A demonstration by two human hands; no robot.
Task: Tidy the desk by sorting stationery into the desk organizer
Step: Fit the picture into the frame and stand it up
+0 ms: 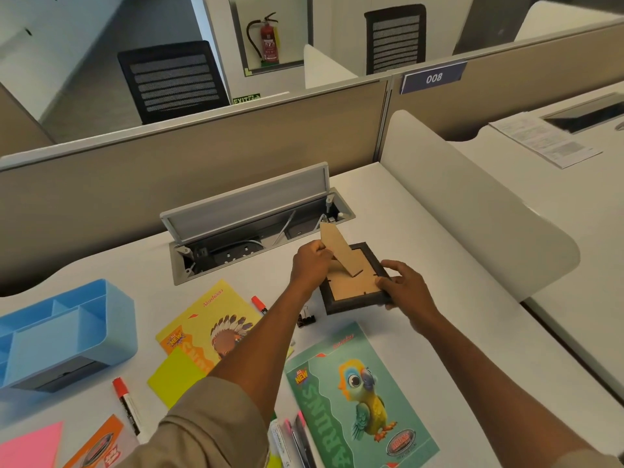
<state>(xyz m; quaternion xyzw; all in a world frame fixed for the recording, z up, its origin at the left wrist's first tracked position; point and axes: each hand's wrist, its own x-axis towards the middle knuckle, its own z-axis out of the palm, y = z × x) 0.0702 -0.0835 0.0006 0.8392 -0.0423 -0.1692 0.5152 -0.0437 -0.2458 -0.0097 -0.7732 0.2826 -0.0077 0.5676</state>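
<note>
A dark picture frame (341,304) lies face down on the white desk, its brown backing up. My left hand (309,265) pinches the frame's cardboard stand (337,248), which is tilted up. My right hand (403,287) grips the frame's right edge. The blue desk organizer (64,329) stands at the left with bare compartments. Loose stationery lies around: a red-capped marker (126,405), another red marker (259,304), black binder clips (306,319), pens (297,437) near my left sleeve, and yellow (175,374) and pink (30,445) sticky notes.
A yellow notebook (209,319), a teal parrot notebook (358,390) and an orange booklet (101,447) lie on the desk. An open cable tray (250,238) with a raised lid sits behind the frame. A white divider (472,197) bounds the right side.
</note>
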